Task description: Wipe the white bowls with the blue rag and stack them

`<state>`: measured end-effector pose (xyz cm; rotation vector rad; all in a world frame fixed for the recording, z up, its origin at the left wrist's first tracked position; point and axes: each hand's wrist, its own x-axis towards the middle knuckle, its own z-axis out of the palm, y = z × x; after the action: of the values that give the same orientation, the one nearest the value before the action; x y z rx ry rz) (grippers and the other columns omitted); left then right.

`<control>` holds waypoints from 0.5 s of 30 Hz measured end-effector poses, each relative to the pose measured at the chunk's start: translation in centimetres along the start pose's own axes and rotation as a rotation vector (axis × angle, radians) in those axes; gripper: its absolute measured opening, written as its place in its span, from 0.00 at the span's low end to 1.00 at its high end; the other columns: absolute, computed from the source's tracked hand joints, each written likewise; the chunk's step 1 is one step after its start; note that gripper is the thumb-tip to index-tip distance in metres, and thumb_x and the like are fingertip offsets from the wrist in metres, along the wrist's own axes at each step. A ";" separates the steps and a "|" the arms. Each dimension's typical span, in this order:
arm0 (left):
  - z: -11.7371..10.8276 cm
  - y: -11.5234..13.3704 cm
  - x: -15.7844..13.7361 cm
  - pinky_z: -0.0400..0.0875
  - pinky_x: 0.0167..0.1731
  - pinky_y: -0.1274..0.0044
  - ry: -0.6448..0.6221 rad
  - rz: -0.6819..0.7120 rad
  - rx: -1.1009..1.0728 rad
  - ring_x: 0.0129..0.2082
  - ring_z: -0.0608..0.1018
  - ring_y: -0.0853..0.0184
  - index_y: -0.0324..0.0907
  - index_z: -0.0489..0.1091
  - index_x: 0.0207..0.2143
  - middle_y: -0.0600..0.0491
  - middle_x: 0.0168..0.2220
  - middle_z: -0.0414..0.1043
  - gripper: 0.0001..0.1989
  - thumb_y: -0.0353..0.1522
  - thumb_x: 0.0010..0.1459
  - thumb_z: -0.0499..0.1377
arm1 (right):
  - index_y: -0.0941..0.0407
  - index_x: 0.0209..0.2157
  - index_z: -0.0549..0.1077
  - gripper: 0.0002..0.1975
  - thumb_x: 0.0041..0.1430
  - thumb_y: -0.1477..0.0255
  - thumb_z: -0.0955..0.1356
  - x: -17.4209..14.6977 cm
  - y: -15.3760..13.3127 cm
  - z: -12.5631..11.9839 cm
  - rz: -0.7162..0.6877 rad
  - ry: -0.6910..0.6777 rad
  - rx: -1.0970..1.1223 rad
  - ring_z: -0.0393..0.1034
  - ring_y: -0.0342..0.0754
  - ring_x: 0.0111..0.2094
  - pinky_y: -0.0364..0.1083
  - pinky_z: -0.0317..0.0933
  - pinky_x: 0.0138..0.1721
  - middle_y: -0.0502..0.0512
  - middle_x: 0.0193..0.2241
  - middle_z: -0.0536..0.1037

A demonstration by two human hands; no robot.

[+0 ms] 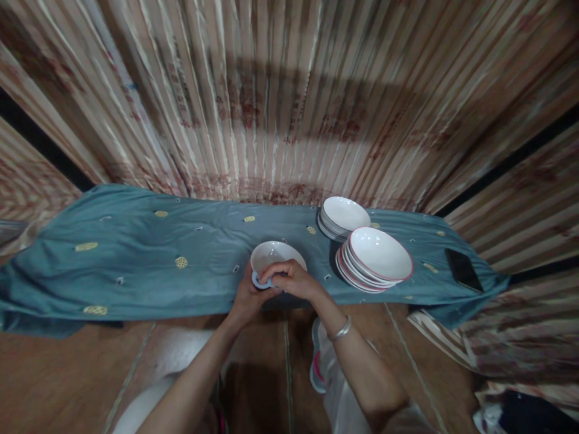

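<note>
A white bowl (274, 252) is at the near edge of the cloth-covered table, in front of me. My left hand (251, 295) grips this bowl from the left and below, fingers partly hidden by it. Over its near rim, my right hand (292, 278) pinches a light-blue cloth (261, 281) that folds across the rim; whether it is cloth or a thin sponge is hard to make out. To the right stands a leaning stack of white bowls with red rims (380, 256), and behind that a second stack of white bowls (346, 214).
The narrow table wears a blue-green cloth (136, 265) with yellow prints. A black phone (464, 270) lies near its right end. Pleated curtains (271, 108) hang close behind and at the sides. Below is a brown tiled floor (257, 361).
</note>
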<state>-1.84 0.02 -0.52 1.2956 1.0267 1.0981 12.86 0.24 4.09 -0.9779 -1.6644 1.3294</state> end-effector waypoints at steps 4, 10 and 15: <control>-0.4 -0.7 0.2 0.67 0.50 0.67 -0.004 0.008 0.071 0.50 0.74 0.57 0.42 0.57 0.57 0.46 0.51 0.71 0.45 0.34 0.34 0.70 | 0.57 0.25 0.78 0.08 0.48 0.75 0.65 -1.5 -0.6 -1.2 0.065 -0.048 0.037 0.73 0.46 0.36 0.45 0.63 0.44 0.51 0.29 0.80; -0.6 -1.2 0.6 0.62 0.55 0.63 -0.001 0.031 0.132 0.54 0.71 0.54 0.42 0.57 0.58 0.44 0.54 0.68 0.47 0.36 0.34 0.71 | 0.58 0.25 0.78 0.08 0.48 0.72 0.66 -3.6 -0.7 -3.6 0.134 -0.048 -0.015 0.73 0.46 0.34 0.45 0.63 0.43 0.52 0.29 0.80; -0.5 -0.8 0.9 0.60 0.57 0.61 0.014 0.007 0.151 0.55 0.70 0.53 0.41 0.58 0.58 0.43 0.55 0.68 0.48 0.37 0.32 0.71 | 0.57 0.26 0.78 0.10 0.47 0.76 0.64 -4.4 0.9 -5.7 0.230 0.108 -0.150 0.74 0.46 0.35 0.45 0.64 0.43 0.52 0.29 0.81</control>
<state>-2.16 1.01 -1.35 1.4142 1.1332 1.0524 19.91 -1.42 3.64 -1.3390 -1.6247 1.2865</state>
